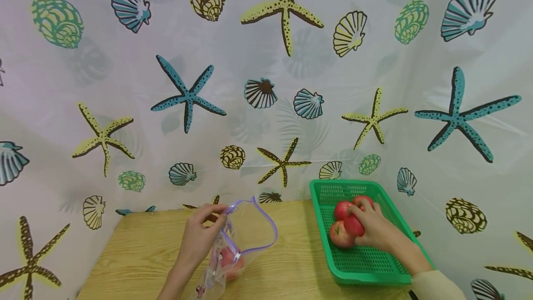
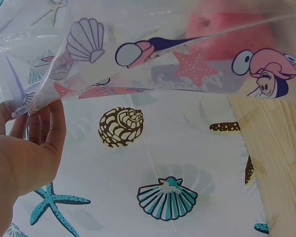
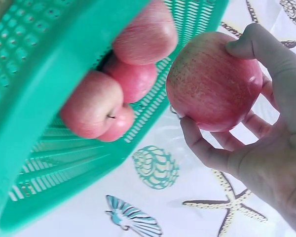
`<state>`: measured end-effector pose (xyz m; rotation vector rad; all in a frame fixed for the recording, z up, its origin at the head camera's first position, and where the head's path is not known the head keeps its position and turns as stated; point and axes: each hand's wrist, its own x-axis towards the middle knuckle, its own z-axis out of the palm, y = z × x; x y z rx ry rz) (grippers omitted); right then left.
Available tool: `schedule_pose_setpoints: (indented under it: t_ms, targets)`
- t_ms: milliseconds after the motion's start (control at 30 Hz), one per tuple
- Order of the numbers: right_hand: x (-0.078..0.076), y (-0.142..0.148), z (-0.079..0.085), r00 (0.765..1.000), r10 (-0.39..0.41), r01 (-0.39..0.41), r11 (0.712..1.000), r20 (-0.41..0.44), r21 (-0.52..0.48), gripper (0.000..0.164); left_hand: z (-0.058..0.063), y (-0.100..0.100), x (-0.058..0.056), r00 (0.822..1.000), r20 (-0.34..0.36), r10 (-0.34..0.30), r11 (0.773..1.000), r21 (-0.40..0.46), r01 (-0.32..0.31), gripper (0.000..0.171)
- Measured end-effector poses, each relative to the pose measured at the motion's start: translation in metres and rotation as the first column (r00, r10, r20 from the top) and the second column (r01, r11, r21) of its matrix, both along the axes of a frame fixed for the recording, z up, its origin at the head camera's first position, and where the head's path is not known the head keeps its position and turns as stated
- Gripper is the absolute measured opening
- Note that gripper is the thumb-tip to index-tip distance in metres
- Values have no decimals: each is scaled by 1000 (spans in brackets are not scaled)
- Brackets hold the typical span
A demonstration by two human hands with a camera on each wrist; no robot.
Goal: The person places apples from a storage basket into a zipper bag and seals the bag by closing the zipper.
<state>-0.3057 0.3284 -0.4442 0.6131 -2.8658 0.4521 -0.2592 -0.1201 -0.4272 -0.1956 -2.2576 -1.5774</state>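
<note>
My left hand (image 1: 201,231) pinches the purple zip rim of a clear printed plastic bag (image 1: 255,226), its mouth spread wide. Inside the bag lies a red apple (image 1: 231,263), seen blurred through the plastic in the left wrist view as well. Over the green basket (image 1: 325,249), my right hand (image 1: 372,226) grips a red apple (image 3: 214,81) between thumb and fingertips. Several other apples (image 3: 91,106) sit together in the basket, partly overlapped by the hand in the head view. The left hand (image 2: 27,148) holds the bag at its edge.
The basket stands at the right on a light wooden table (image 1: 287,263). A white curtain (image 1: 233,124) printed with shells and starfish hangs behind the table and along both sides, close to the basket's right wall.
</note>
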Motion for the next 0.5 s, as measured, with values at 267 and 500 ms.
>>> schedule_pose_setpoints:
  t_ms: [267, 500]
  targets:
    - [-1, -21, 14, 999, 38, -37, 998, 14, -57, 58, 0, 0, 1, 1000, 3, 2, 1000, 6, -2, 16]
    - [-4, -39, 28, 998, 59, -59, 998, -22, -22, 57, 1, 0, 1, 1000, 5, -3, 1000, 13, 3, 16]
